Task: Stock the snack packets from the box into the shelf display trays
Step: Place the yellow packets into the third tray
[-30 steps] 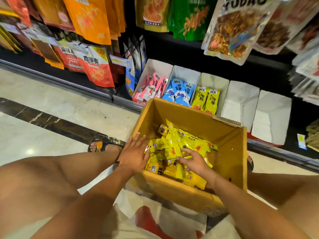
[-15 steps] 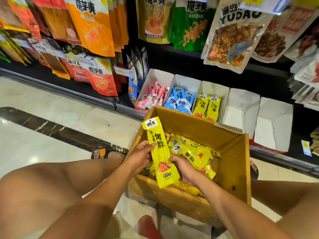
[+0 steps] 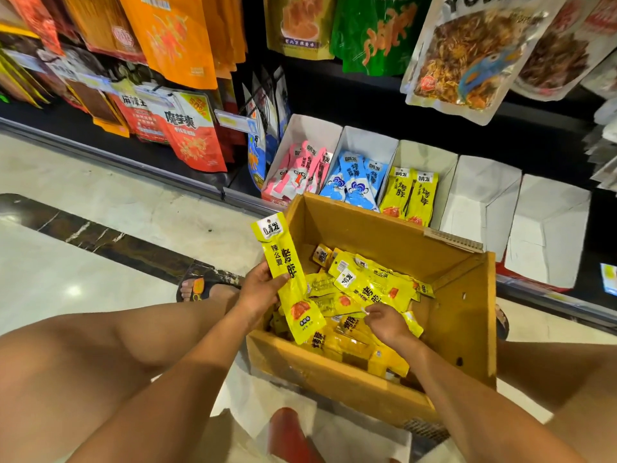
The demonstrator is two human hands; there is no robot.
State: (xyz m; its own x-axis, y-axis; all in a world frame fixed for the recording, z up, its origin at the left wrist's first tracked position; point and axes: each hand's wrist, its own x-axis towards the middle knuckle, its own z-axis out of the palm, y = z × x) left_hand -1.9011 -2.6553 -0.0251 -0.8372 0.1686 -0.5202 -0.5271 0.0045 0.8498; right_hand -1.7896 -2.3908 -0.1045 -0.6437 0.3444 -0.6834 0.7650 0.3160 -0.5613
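Item one: my left grip (image 3: 263, 289) is clasping one yellow packet (image 3: 283, 259) upright over the box (image 3: 467, 312) edge, seemingly gathering a handful. Item two: my right grip (image 3: 387, 324), fingers narrowed, is pinching at the loose packets (image 3: 370, 282) inside. Item three: the yellow tray (image 3: 430, 158) is standing part-filled beyond.

Your pale marble floor (image 3: 100, 208) is carrying the cardboard box (image 3: 464, 322), which is sitting just in front of the bottom shelf (image 3: 66, 123), with your sandalled foot (image 3: 200, 286) resting near the box's left side. Along its front edge the shelf is holding five white trays (image 3: 480, 195) side by side, the leftmost showing pink packets (image 3: 300, 168), the next blue packets (image 3: 357, 183), the third yellow packets (image 3: 410, 195).
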